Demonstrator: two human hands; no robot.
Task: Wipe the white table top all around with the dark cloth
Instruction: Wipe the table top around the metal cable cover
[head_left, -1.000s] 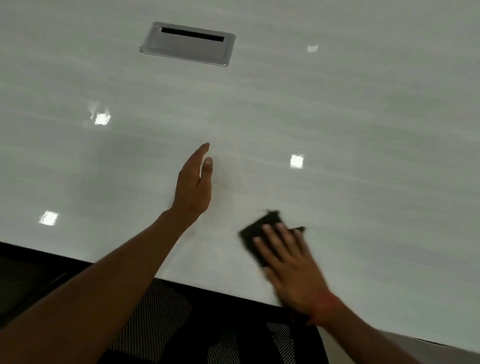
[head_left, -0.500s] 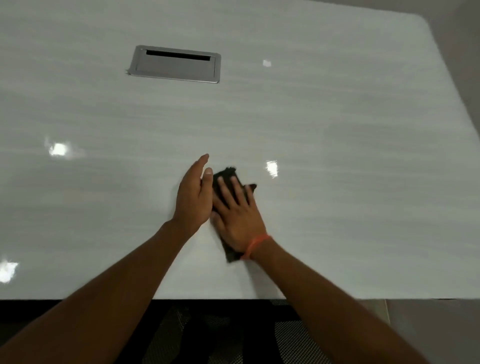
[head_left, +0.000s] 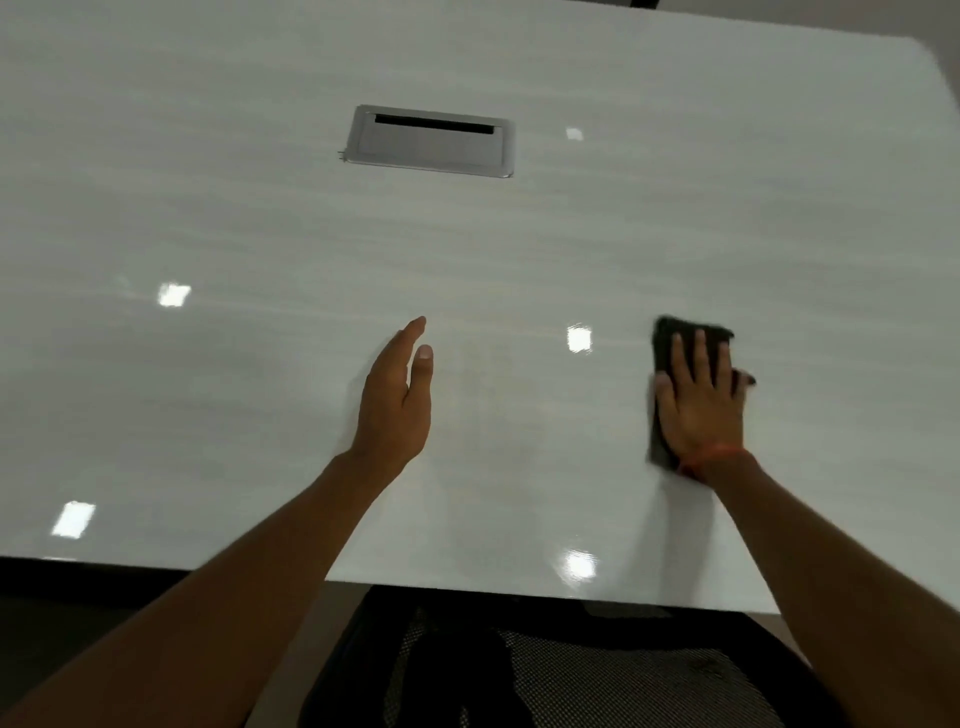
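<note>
Right hand (head_left: 698, 402) pressing flat, fingers spread, on dark cloth (head_left: 670, 338), left hand (head_left: 397, 397) straight-fingered edgewise on white table top (head_left: 260, 223), no legible writing

Left hand (head_left: 395, 402): bare, fingers straight and together, held edge-on, thumb uppermost
Right hand (head_left: 698, 402): bare, palm down, fingers spread flat, orange band at wrist
Arms: both extended forward

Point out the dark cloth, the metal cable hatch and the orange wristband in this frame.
dark cloth (head_left: 693, 328): head view, far edge beyond the fingertips.
metal cable hatch (head_left: 428, 148): head view, middle of its flat lid.
orange wristband (head_left: 719, 453): head view, strand across the right wrist.
</note>
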